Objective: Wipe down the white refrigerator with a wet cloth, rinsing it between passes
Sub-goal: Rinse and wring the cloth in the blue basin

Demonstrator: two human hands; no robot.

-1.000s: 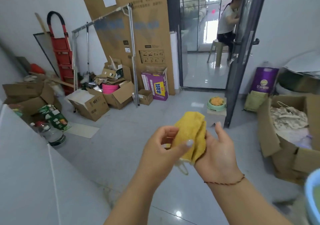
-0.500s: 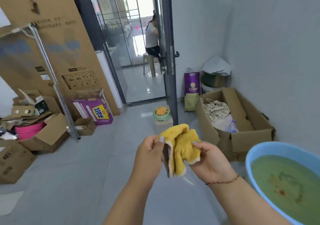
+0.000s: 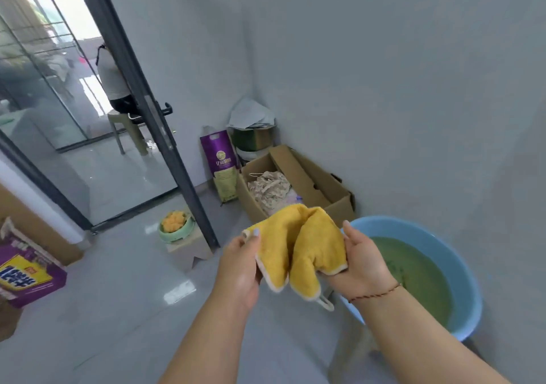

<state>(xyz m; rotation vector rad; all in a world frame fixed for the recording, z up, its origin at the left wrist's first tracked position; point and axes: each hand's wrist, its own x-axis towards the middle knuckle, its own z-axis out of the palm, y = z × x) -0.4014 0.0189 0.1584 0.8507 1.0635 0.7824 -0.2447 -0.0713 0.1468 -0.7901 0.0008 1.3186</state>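
A yellow cloth [image 3: 298, 245] with a pale border hangs folded between both hands at chest height. My left hand [image 3: 240, 268] pinches its left corner, thumb on top. My right hand [image 3: 365, 262] grips its right side. A blue basin [image 3: 461, 268] holding murky green water sits just right of the cloth, partly behind my right wrist, raised on a stool. The white refrigerator is out of view.
An open cardboard box [image 3: 313, 177] with fabric stands against the grey wall beyond the cloth. A purple bag [image 3: 220, 165] leans beside it. A green bowl [image 3: 175, 225] rests on a small stool by the dark door frame [image 3: 165, 135]. A person sits beyond the glass door.
The view has swung to the right, from the cluttered boxes to the wall corner and the basin. The cloth has spread wider between my hands and now sits next to the basin.
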